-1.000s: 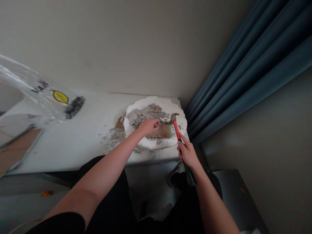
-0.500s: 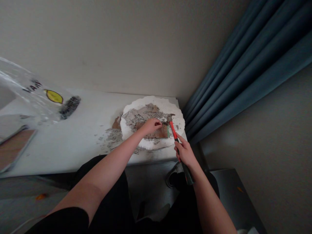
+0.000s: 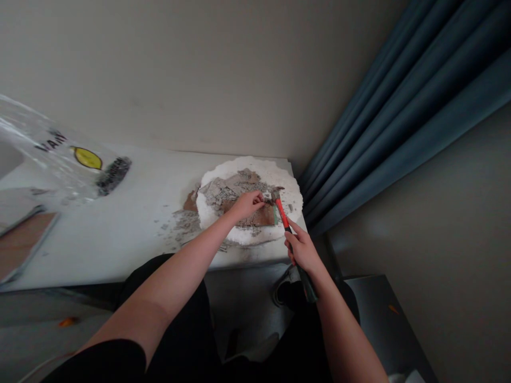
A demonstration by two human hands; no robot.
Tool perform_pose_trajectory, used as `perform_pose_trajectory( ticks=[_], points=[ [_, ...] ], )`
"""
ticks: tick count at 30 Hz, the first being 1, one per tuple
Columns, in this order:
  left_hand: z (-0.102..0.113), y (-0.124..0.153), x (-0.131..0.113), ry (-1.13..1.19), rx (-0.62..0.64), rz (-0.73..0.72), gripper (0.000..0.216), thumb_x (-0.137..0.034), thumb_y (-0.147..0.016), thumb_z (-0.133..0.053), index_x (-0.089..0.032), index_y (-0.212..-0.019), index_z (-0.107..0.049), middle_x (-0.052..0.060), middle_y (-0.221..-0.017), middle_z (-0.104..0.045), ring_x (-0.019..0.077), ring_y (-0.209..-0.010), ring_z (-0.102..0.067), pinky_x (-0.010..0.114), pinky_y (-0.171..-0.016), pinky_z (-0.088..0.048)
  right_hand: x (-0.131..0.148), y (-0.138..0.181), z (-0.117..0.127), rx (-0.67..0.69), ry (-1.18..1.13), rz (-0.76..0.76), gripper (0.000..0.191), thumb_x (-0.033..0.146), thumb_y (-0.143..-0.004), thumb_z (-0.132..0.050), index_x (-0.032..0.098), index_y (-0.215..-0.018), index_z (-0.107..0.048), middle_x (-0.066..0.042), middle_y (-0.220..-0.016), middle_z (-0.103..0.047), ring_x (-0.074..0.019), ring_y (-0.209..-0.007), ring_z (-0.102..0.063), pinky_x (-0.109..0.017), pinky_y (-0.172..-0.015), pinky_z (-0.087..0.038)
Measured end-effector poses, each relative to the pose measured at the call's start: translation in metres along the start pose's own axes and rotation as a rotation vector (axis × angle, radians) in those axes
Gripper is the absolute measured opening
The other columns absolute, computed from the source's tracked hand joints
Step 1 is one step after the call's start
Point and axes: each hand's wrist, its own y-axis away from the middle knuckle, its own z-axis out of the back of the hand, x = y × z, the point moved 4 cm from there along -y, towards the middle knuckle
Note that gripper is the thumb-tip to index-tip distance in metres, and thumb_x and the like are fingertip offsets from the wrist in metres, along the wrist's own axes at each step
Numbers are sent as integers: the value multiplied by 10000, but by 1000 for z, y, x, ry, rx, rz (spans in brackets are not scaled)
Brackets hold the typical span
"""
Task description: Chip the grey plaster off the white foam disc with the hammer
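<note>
My right hand (image 3: 300, 246) is wrapped round the handle of a claw hammer (image 3: 283, 214) with a red and black grip. Its metal head is close to the fingertips of my left hand (image 3: 248, 205). Those fingers are pinched together over a brown flat piece (image 3: 263, 217) with a green strip at its right edge; whatever they hold is too small to make out. Beneath lies a white scalloped mat (image 3: 293, 183), strewn with grey crumbled rubble (image 3: 219, 190) and broken brown bits.
The mat rests on a white table (image 3: 131, 229) against a wall. Grey crumbs (image 3: 181, 226) are scattered left of it. Further left are a clear plastic bag (image 3: 59, 165) with a yellow print and a brown panel (image 3: 24, 242). A blue curtain (image 3: 383, 106) hangs at the right.
The hammer's head has shifted slightly left, nearer to my left fingertips. My left hand stays at nearly the same spot over the brown piece.
</note>
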Motion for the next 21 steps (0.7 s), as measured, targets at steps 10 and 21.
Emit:
perform_pose_trajectory(
  ticks=[10,21],
  points=[
    [1,2,-4,-49,-13,-11,86,-278,-835,-652,-199,-849,-621,29,-834,-718,205,-805,-684,345,-786,-529,0,1,0,13,-9,13,762,387,-907,-592,188,-1623,-422,115,-594,-473,-59,-327,-360,-188,-290,-297],
    [1,3,-3,-90,-4,-41,85,-288,-846,-631,-203,-849,-630,35,-833,-725,206,-817,-691,338,-774,-537,3,3,-1,14,-12,8,757,382,-910,-598,184,-1619,-423,116,-598,-461,-64,-329,-350,-195,-293,-290]
  ],
)
